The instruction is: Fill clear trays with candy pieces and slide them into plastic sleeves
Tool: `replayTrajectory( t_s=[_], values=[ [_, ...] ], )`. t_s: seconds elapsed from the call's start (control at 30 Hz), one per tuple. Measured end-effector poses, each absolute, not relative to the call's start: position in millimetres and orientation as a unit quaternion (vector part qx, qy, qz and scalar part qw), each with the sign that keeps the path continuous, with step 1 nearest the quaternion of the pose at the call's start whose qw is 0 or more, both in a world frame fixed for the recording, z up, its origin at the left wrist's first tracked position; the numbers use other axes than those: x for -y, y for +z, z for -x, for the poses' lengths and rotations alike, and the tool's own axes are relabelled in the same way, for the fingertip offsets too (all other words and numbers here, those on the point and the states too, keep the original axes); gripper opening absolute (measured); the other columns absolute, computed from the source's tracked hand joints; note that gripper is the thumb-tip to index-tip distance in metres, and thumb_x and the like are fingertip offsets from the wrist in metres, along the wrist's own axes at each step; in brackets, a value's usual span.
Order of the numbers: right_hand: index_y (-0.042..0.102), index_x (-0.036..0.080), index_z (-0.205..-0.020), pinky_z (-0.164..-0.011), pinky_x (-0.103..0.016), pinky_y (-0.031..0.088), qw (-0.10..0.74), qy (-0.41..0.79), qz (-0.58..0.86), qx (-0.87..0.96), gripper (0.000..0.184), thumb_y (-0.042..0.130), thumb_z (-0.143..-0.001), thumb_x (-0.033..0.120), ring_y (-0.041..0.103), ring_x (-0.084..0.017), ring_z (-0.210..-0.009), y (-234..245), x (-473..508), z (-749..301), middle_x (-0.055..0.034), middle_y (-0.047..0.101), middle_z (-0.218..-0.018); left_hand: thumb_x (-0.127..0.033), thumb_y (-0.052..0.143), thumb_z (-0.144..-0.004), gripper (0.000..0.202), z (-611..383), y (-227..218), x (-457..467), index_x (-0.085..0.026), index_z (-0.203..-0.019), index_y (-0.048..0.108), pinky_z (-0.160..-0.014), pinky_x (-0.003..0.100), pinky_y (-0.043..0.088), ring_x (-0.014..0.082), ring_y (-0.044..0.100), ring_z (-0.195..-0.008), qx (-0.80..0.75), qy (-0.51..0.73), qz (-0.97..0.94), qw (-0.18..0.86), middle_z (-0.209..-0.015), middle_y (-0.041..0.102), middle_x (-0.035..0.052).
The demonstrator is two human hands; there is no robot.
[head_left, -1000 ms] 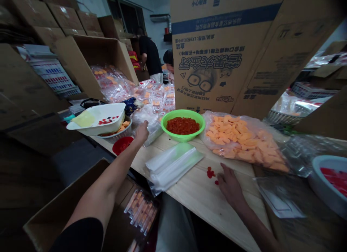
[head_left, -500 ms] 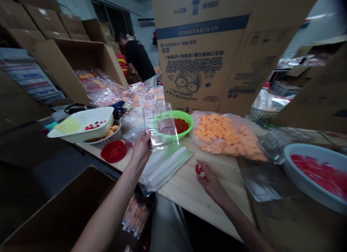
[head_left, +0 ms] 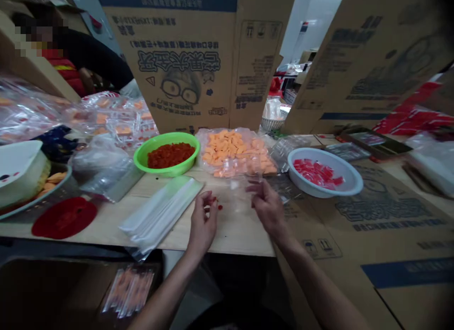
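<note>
My left hand [head_left: 204, 221] is over the bare wooden table, its fingers curled around small red pieces [head_left: 214, 200] that peek out at the fingertips. One loose red bit [head_left: 220, 207] shows just beside them. Opposite it, my right hand [head_left: 268, 206] grips a clear plastic tray [head_left: 237, 190] by its right edge. The tray is see-through and blurred, held in front of a bag of orange candy pieces [head_left: 227, 148]. To the left of my left hand lies a stack of clear plastic sleeves [head_left: 161, 212].
A green bowl [head_left: 140, 160] holds dark red bits. At right stands a white basin [head_left: 349, 178] with red wrapped packets. A red lid-like dish [head_left: 64, 219] and a grey bowl [head_left: 65, 181] are at left. Tall cardboard boxes [head_left: 198, 32] wall the back; a co-worker [head_left: 95, 51] leans beyond.
The view has swung right. The clear tray has passed from my left hand to my right, and red pieces now show in my left hand. Both hands have come closer together.
</note>
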State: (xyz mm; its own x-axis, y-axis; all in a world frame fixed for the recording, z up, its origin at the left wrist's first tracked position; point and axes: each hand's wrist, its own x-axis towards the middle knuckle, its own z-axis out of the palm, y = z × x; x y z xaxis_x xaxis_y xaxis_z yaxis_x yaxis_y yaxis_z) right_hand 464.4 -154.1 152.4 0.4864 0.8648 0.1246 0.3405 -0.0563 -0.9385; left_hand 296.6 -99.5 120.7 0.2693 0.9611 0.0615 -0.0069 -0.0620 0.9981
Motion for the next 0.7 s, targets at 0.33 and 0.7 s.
replayTrajectory(
  t_s=[0.33,0.7],
  values=[
    [0.046,0.023,-0.146,-0.111,-0.073,0.017,0.254,-0.017,0.722,0.643,0.068,0.064,-0.081,0.033,0.013,-0.049,-0.149,142.0,195.1,-412.6,-0.0171,0.012,-0.167,-0.044,0.075,-0.083,0.047,-314.0,131.1,121.3,-0.018,-0.12,0.065,-0.072,0.026,0.058,0.0182,0.07,-0.091,-0.338,0.418,-0.408,0.738,-0.116,0.071,0.0091],
    [0.018,0.022,-0.152,-0.117,-0.053,0.032,0.557,0.294,0.579,0.518,0.078,0.055,-0.089,0.048,0.026,-0.032,-0.15,106.1,194.6,-434.2,-0.0161,0.018,-0.165,-0.034,0.089,-0.068,0.039,-324.2,147.7,129.4,-0.016,-0.097,0.07,-0.066,0.019,0.054,0.0103,0.068,-0.073,-0.306,0.398,-0.347,0.792,-0.091,0.071,0.0014]
  ],
)
